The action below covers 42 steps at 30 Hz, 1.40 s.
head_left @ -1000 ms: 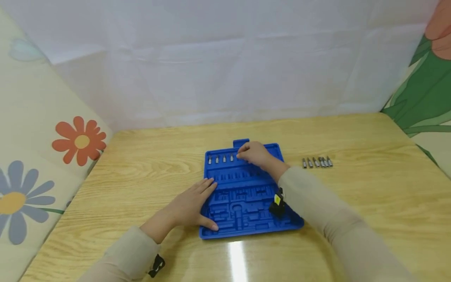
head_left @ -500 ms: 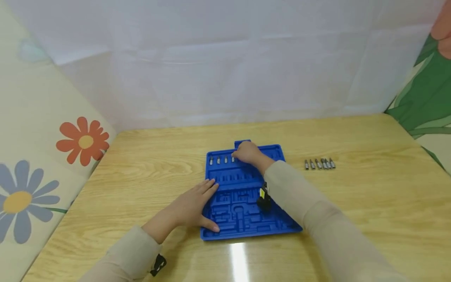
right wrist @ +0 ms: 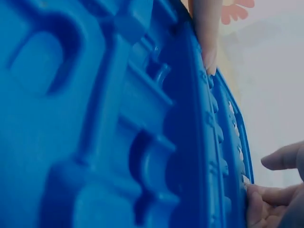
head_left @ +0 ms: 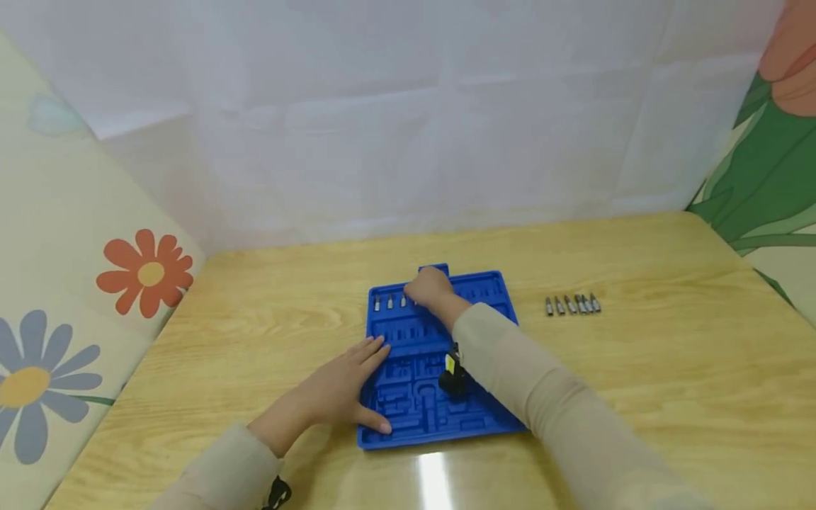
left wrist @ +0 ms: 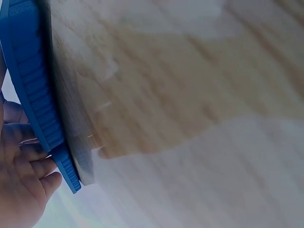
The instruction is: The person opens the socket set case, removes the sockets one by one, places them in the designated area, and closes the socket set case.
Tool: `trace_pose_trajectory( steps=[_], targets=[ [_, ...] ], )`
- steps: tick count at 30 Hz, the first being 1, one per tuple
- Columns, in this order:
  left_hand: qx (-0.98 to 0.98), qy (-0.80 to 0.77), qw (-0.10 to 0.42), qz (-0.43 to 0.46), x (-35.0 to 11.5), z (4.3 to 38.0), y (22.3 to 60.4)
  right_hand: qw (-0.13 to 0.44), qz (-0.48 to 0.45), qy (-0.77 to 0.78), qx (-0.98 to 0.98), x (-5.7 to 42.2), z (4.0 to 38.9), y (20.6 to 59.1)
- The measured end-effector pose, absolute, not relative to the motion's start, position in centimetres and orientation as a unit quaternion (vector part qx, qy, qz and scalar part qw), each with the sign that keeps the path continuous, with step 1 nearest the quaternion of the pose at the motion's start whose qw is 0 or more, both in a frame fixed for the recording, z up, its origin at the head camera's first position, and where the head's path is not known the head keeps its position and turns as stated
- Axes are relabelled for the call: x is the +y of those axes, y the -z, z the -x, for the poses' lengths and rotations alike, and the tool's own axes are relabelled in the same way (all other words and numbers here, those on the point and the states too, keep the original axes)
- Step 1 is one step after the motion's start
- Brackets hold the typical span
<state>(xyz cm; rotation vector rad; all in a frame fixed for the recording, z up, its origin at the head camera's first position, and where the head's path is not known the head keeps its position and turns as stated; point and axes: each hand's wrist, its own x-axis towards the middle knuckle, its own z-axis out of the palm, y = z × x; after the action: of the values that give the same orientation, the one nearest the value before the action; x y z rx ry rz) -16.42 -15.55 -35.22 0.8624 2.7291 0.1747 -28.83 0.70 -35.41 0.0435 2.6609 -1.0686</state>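
A blue moulded tool case (head_left: 468,425) lies opened flat on the table. Short silver socket bits (head_left: 390,302) with dark tips stand in a row of slots along its far side. My right hand (head_left: 430,287) is over this row, covering part of it. In the right wrist view, one fingertip (right wrist: 254,190) touches the case beside a bit (right wrist: 245,180), while another finger is held apart from it. My left hand (head_left: 341,382) rests on the case's left edge with fingers spread. In the left wrist view, its fingers lie along the case's side wall (left wrist: 35,90).
Several loose socket bits (head_left: 572,305) lie side by side on the wooden table (head_left: 637,368), to the right of the case. A white cloth (head_left: 350,142) hangs behind the table. Flower-patterned panels stand at both sides.
My right hand has moved left along the far row of bits, and its forearm has swung left over the case. The left hand keeps its place on the edge.
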Motion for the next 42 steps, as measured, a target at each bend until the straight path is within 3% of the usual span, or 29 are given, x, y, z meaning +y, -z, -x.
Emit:
trace_pose_trajectory(
  steps=[8, 16, 26, 42],
  targets=[
    [0.942, -0.062, 0.133, -0.301, -15.5, 15.9, 35.6, 0.131, -0.094, 0.454, 0.876, 0.7, 28.8, 36.1],
    [0.942, -0.055, 0.134, -0.304, -15.4, 15.5, 35.5, 0.110, -0.070, 0.436, 0.890, 1.1, 28.3, 36.9],
    [0.941, -0.051, 0.128, -0.310, -15.7, 15.7, 35.3, 0.139, -0.071, 0.524, 0.837, 1.5, 27.9, 36.9],
    [0.943, -0.043, 0.122, -0.305, -15.1, 16.4, 35.3, 0.099, -0.097, 0.596, 0.791, 1.9, 28.1, 36.7]
  ],
)
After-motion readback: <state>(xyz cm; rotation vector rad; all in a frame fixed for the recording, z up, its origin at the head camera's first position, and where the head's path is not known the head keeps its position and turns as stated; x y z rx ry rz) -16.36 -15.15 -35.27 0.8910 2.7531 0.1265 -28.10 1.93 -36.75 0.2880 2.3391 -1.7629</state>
